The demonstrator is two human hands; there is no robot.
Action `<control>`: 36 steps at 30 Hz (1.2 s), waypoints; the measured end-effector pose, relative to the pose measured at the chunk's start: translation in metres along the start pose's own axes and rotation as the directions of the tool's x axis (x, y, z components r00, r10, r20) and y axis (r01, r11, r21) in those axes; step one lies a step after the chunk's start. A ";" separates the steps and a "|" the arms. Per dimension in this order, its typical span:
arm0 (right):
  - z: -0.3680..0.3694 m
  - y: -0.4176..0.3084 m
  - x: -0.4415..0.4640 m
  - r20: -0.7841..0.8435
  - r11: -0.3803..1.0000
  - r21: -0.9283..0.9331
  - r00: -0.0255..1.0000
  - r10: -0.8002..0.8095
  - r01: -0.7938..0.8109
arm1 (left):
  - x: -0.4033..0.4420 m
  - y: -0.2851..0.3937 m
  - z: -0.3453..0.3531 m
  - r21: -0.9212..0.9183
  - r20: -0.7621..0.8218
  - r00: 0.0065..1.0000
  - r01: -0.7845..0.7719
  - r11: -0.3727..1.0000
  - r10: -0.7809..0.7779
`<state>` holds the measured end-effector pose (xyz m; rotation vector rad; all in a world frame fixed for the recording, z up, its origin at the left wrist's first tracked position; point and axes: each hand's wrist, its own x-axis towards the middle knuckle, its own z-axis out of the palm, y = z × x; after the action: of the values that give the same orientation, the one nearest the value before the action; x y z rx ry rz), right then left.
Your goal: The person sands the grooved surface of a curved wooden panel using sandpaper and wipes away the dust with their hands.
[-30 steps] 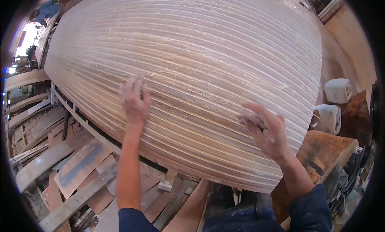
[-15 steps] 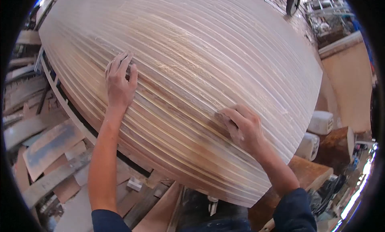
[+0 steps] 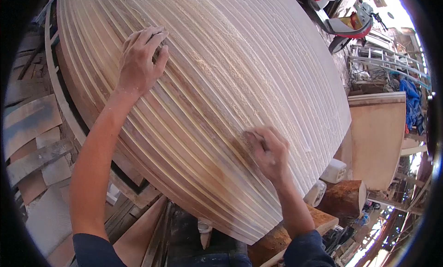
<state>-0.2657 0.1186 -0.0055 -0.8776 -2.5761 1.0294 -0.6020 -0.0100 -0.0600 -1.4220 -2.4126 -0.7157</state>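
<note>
Curved panel, narrow wood strips (image 3: 198,115): hull-like, spans centre of view; main item under both hands. Entries L to R.

1. Loose board, blue-smeared (image 3: 32,117): beyond panel's L edge, amid overlapping offcuts. Risk: poor footing if stepped on; feet not in view.

2. Edge rail (image 3: 64,102): along panel's L edge, dark gap betw. Risk: fingers or cloth could snag there if a reach ran over the edge.

3. L hand (image 3: 143,62): palm down on strips, toward panel's L edge; fingers loosely bent, thumb apart, nothing visibly gripped. Risk: prob. splinters or slip, given raised ridges & dusty fingers.

4. Pale residue (image 3: 207,64): stringy, on strips R of L hand, toward panel's far edge; type unclear. Risk: could hide gaps or flaws, or smear if tacky.

5. Tapered item, pale (image 3: 205,232): just off panel's near edge, by clothing; ID unclear. Risk: might catch if body leans in.

6. R hand (image 3: 267,151): over strips, nearer panel's R edge; fingers curled narrow, blurred; can't tell if holding anything. Risk: uneven pressure could gouge a strip or scrape knuckles.

7. Timber block (image 3: 341,195) w/ white plastic can (image 3: 333,170) near: past panel's R edge. Risk: elbow knock if arm swings wide.
</note>
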 end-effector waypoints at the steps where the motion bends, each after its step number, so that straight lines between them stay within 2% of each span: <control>1: 0.008 -0.006 0.016 -0.003 0.999 -0.035 0.999 -0.042 0.042 | 0.001 -0.002 0.001 0.000 -0.004 1.000 0.005 1.000 -0.005; 3: 0.029 -0.023 0.056 -0.030 0.988 -0.018 0.988 -0.152 0.152 | -0.001 -0.006 0.004 0.003 -0.007 1.000 -0.028 1.000 0.028; 7: 0.030 -0.018 0.053 -0.041 0.985 -0.001 0.985 -0.170 0.170 | -0.004 -0.003 0.006 -0.036 -0.015 1.000 0.004 0.999 -0.004; 9: 0.006 -0.009 0.010 0.011 0.999 -0.017 0.999 0.040 -0.040 | -0.004 -0.004 0.006 -0.009 -0.014 1.000 0.006 1.000 -0.006; 13: 0.006 -0.008 0.002 -0.024 0.998 -0.027 0.998 0.055 -0.055 | -0.003 0.000 0.007 0.035 -0.021 1.000 0.010 0.999 -0.010; 15: 0.030 -0.019 0.042 -0.062 0.992 -0.036 0.991 -0.121 0.119 | -0.003 -0.002 0.008 0.053 -0.021 1.000 0.003 0.999 -0.002; 16: 0.037 -0.022 0.053 -0.061 0.993 -0.027 0.991 -0.118 0.117 | -0.004 -0.003 0.007 0.059 -0.015 1.000 0.001 0.998 0.000; 18: 0.044 -0.023 0.062 -0.096 0.969 -0.076 0.966 -0.242 0.235 | -0.004 -0.003 0.008 -0.019 -0.024 1.000 0.004 1.000 -0.004; 22: 0.016 -0.001 0.001 -0.104 0.974 -0.120 0.973 -0.206 0.194 | -0.001 -0.004 0.007 0.033 -0.014 1.000 0.004 0.999 -0.004; 24: 0.016 0.005 -0.010 -0.150 0.992 -0.033 0.981 -0.124 0.120 | -0.003 -0.002 0.008 0.047 -0.027 1.000 0.000 0.999 0.002; 25: 0.021 -0.001 0.002 -0.152 0.993 -0.029 0.981 -0.117 0.114 | -0.003 -0.002 0.009 0.047 -0.021 1.000 -0.005 0.999 0.006; 27: 0.043 -0.017 0.045 -0.155 0.977 -0.076 0.966 -0.208 0.198 | -0.003 -0.003 0.008 0.037 -0.018 1.000 -0.009 0.999 0.010; 30: 0.049 -0.024 0.060 -0.129 0.979 -0.057 0.971 -0.199 0.193 | -0.003 -0.001 0.007 0.014 -0.001 1.000 0.021 1.000 -0.021; 33: 0.017 -0.002 0.006 -0.112 0.991 -0.073 0.986 -0.124 0.116 | -0.002 -0.004 0.011 0.025 -0.039 0.999 0.003 1.000 -0.002; 36: 0.015 0.001 0.001 -0.083 0.994 -0.060 0.992 -0.097 0.092 | -0.001 0.000 0.006 0.036 -0.007 1.000 0.017 0.999 -0.017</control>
<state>-0.2723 0.1119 -0.0169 -0.7869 -2.5588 0.8782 -0.6007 -0.0077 -0.0657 -1.3849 -2.4229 -0.6760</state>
